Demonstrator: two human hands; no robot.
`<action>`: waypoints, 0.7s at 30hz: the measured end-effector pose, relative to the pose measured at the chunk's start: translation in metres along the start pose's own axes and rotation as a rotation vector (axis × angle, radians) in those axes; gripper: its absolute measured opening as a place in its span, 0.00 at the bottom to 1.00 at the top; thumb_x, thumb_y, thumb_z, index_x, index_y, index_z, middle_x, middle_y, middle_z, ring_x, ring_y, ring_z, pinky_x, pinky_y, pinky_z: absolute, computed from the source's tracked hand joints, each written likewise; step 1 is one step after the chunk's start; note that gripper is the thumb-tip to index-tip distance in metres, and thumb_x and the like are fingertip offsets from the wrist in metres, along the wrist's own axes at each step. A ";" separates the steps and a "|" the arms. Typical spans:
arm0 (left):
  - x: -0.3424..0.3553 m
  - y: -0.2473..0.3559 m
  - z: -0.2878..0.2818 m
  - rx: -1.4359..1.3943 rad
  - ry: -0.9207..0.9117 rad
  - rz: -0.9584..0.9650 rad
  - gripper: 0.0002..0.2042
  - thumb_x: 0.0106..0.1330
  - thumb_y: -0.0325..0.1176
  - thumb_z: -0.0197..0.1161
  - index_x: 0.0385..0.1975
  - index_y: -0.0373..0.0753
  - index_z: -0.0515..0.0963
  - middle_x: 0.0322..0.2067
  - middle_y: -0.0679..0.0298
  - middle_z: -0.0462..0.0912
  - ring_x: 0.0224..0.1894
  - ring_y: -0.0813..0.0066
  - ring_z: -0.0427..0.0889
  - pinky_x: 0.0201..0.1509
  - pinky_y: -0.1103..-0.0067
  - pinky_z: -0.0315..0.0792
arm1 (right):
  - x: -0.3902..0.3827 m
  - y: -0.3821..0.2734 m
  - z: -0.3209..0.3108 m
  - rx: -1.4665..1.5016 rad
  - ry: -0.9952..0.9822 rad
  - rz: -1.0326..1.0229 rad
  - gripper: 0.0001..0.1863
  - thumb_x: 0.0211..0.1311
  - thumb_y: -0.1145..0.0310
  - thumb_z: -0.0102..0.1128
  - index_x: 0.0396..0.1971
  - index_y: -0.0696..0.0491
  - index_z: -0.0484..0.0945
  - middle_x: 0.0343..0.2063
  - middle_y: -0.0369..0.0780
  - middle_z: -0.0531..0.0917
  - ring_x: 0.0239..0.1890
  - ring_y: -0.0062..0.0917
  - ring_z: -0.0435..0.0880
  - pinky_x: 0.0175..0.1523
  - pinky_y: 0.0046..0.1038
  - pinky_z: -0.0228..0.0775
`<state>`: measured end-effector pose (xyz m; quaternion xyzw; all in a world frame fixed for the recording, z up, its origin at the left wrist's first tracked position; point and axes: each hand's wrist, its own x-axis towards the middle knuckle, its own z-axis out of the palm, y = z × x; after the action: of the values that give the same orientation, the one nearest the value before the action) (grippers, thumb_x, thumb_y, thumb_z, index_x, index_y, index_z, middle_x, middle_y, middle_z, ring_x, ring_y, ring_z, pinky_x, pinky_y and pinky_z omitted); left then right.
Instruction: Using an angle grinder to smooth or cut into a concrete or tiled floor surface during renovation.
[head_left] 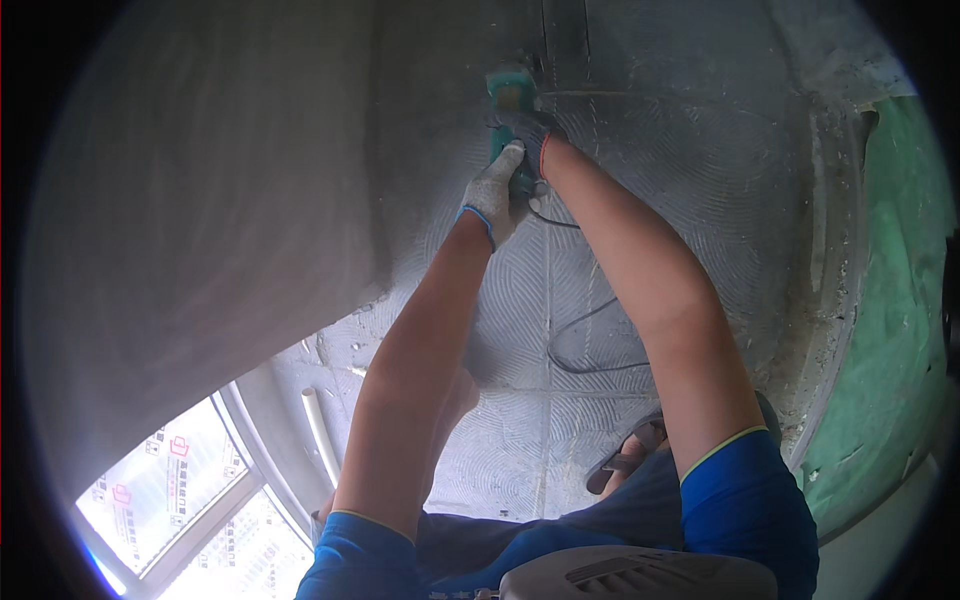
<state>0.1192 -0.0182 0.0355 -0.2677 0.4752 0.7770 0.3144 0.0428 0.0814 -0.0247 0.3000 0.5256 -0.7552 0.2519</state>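
Observation:
Both my arms reach forward to a teal corded power tool (512, 80), held low against the grey patterned surface. My left hand (492, 190), in a whitish glove with a blue cuff, is closed around its rear body. My right hand (528, 133), in a darker glove edged in red at the wrist, grips it farther forward. Haze and my hands hide parts of the tool, and its working edge cannot be made out. Two dark straight slots (566, 30) run just beyond the tool's front end.
A dark cable (575, 368) trails from the tool, looping over the grey swirl-marked tiles (510, 320). A plain grey wall (220, 160) fills the left. Green sheeting (890, 290) hangs at the right. A white pipe (320, 435) lies near the window (180, 480). My sandalled foot (628, 455) rests below.

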 end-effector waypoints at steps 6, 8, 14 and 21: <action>0.029 0.016 -0.019 0.021 -0.040 0.022 0.14 0.68 0.45 0.58 0.46 0.43 0.73 0.37 0.65 0.82 0.32 0.70 0.82 0.24 0.79 0.68 | 0.024 -0.008 0.016 0.118 -0.091 0.048 0.26 0.47 0.57 0.71 0.44 0.56 0.78 0.35 0.43 0.80 0.34 0.32 0.80 0.40 0.36 0.74; 0.041 0.014 -0.013 0.035 -0.026 0.020 0.14 0.68 0.44 0.58 0.46 0.43 0.73 0.37 0.64 0.82 0.32 0.69 0.82 0.23 0.79 0.68 | 0.046 -0.008 0.007 0.097 -0.100 0.049 0.25 0.48 0.56 0.70 0.44 0.55 0.78 0.34 0.42 0.80 0.33 0.32 0.79 0.39 0.36 0.74; 0.049 0.025 -0.011 0.088 0.076 0.006 0.13 0.69 0.43 0.57 0.46 0.43 0.72 0.37 0.64 0.81 0.29 0.70 0.81 0.20 0.81 0.67 | 0.051 -0.006 0.011 0.130 -0.172 -0.050 0.22 0.49 0.54 0.69 0.41 0.50 0.77 0.31 0.41 0.78 0.32 0.31 0.78 0.37 0.36 0.73; 0.056 0.023 -0.016 0.110 0.157 -0.026 0.14 0.68 0.43 0.58 0.45 0.41 0.72 0.35 0.62 0.80 0.28 0.70 0.81 0.19 0.81 0.67 | 0.092 0.013 0.008 0.060 -0.259 -0.056 0.24 0.49 0.53 0.69 0.42 0.50 0.76 0.31 0.41 0.78 0.34 0.30 0.77 0.37 0.38 0.72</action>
<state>0.0671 -0.0281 0.0020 -0.3162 0.5366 0.7224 0.3005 -0.0140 0.0637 -0.0968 0.1928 0.4739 -0.8097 0.2873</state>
